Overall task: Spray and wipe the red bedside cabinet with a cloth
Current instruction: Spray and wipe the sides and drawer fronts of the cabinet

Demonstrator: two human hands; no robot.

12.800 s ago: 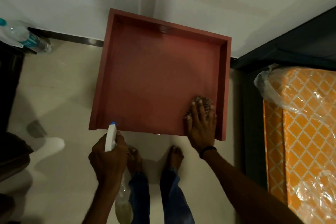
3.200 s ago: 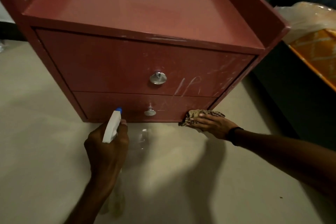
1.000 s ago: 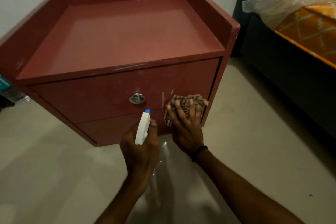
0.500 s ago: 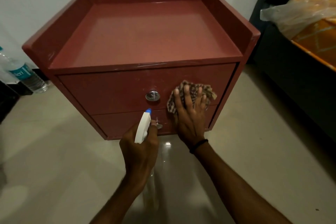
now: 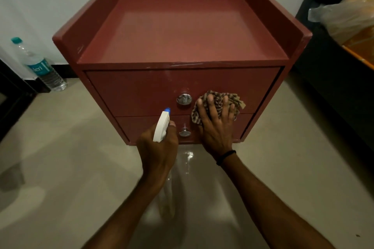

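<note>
Two bare forearms reach fwd over the tiled floor (image 5: pixel 60 168). Left hand (image 5: pixel 157 153) has its grip closed round a spray bottle (image 5: pixel 162 127): white trigger head w/ blue nozzle aimed at the cabinet front, clear body hanging below the fist. Right hand (image 5: pixel 217 127), black band at the wrist, lies flat w/ fingers spread, pressing a checked cloth (image 5: pixel 217 100) against the upper drawer front, just right of the upper knob (image 5: pixel 184 99); palm overlaps the lower drawer, near the lower knob (image 5: pixel 184 132). Red bedside cabinet (image 5: pixel 182 32) stands on the floor by the wall. Water bottle (image 5: pixel 38 66) stands far left; plastic-wrapped orange mattress (image 5: pixel 352 20) at right.
</note>
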